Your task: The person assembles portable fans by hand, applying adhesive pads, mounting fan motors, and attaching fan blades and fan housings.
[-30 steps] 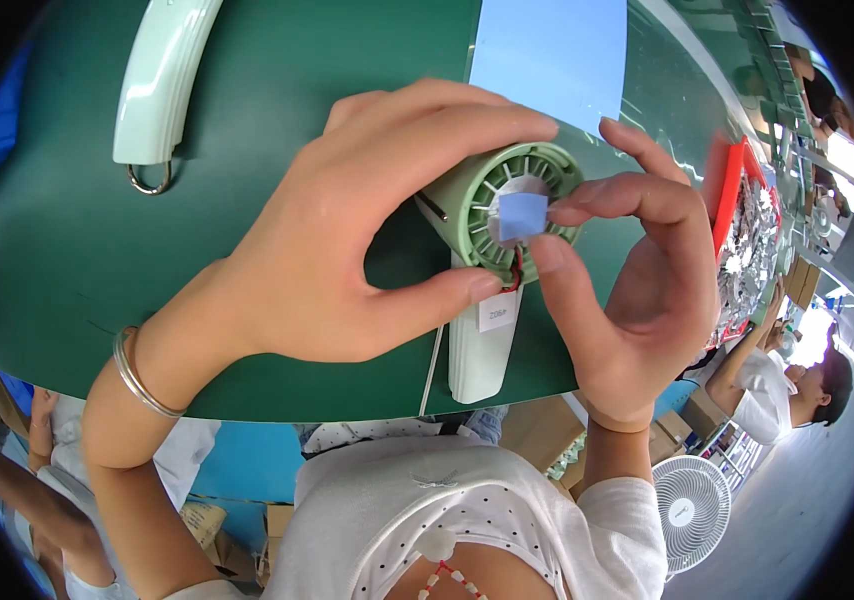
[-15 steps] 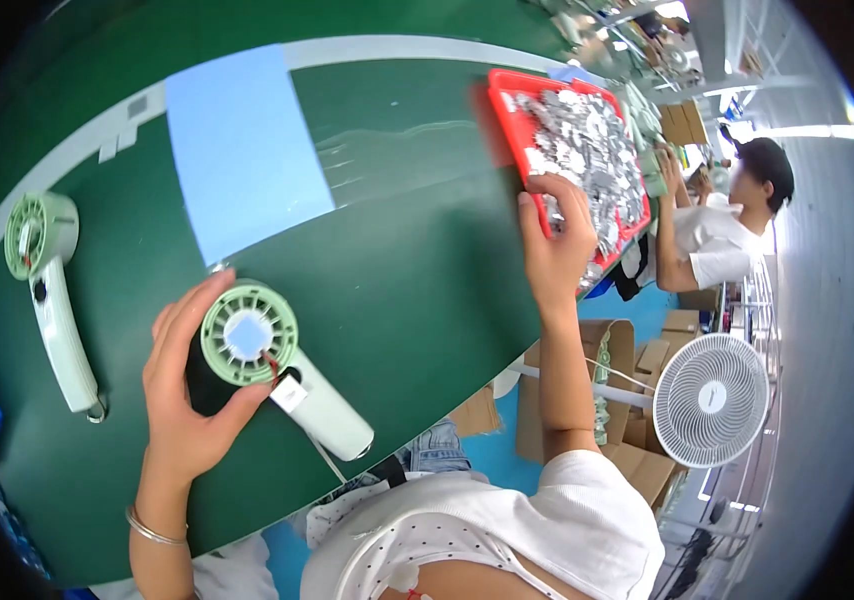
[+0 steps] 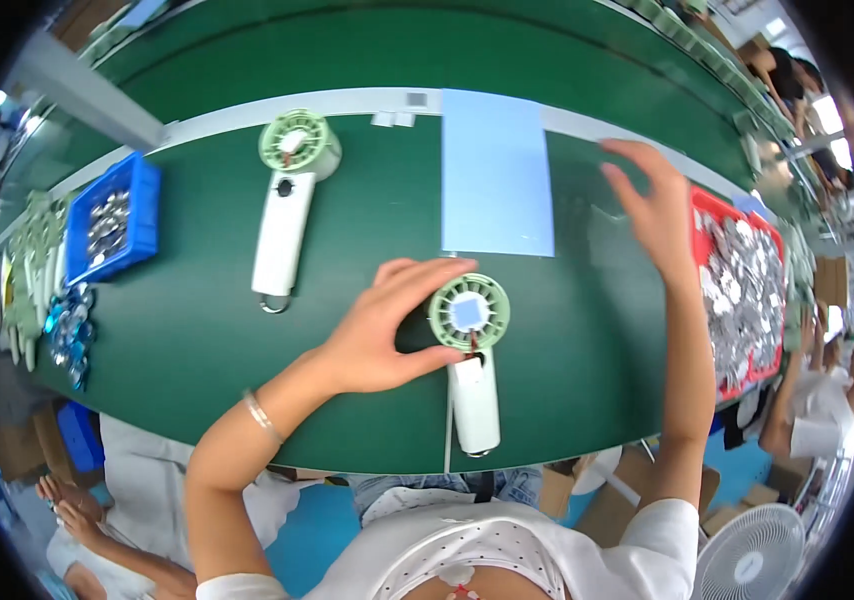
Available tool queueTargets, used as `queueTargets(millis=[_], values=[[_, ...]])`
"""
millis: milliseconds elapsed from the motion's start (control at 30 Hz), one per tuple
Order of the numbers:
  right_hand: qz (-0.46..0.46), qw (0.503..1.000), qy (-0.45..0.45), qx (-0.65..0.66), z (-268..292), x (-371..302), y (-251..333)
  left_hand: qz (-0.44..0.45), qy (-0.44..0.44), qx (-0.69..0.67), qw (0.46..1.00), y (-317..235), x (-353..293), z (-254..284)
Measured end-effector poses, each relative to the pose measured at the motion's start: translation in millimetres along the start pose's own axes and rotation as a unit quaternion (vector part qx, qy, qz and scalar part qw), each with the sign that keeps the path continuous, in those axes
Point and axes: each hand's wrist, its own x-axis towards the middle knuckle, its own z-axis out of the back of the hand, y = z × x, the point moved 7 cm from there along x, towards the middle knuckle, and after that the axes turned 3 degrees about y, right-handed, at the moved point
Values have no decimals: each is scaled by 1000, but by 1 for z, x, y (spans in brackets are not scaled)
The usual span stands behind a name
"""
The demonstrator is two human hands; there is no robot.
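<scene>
A green-headed, white-handled handheld fan (image 3: 474, 392) is close to the near edge of the flat green worktable (image 3: 572, 400), the left hand (image 3: 375, 333) touching its left side. Behind it lies a light-blue rectangular sheet (image 3: 495, 180); leftward, a second such fan (image 3: 286, 218), then a blue rectangular bin (image 3: 145, 215) holding small metallic parts (image 3: 109, 228). Rightward, past the right hand (image 3: 657, 205), a red rectangular tray (image 3: 709, 203) holds silvery pieces (image 3: 742, 290).

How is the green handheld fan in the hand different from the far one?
The near handheld fan has a blue square in its middle; the far handheld fan shows a white middle instead. The left hand holds the near handheld fan, while no hand touches the far handheld fan. Both are green and round on top, with pale handles.
</scene>
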Motion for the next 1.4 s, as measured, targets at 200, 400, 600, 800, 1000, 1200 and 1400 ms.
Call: queueTargets(millis=[200, 400, 600, 800, 1000, 1200, 1400], values=[[148, 985, 67, 52, -132, 84, 99, -19, -20, 0, 1000, 5, -11, 4], [78, 993, 86, -17, -175, 105, 82, -33, -24, -7, 999, 3, -7, 1], [130, 986, 96, -31, -166, 112, 82, -51, -34, -12, 998, -1, -2, 2], [83, 980, 104, 145, -102, 81, 108, -45, -44, -23, 998, 5, -10, 7], [145, 960, 155, 181, -38, -19, 139, -29, -64, -44, 997, 11, -6, 1], [169, 949, 208, 164, -61, -40, 147, -59, -74, 8, 995, 11, -10, 3], [157, 958, 185, 155, -62, -41, 146, -64, -82, 13, 994, 10, -10, 1]])
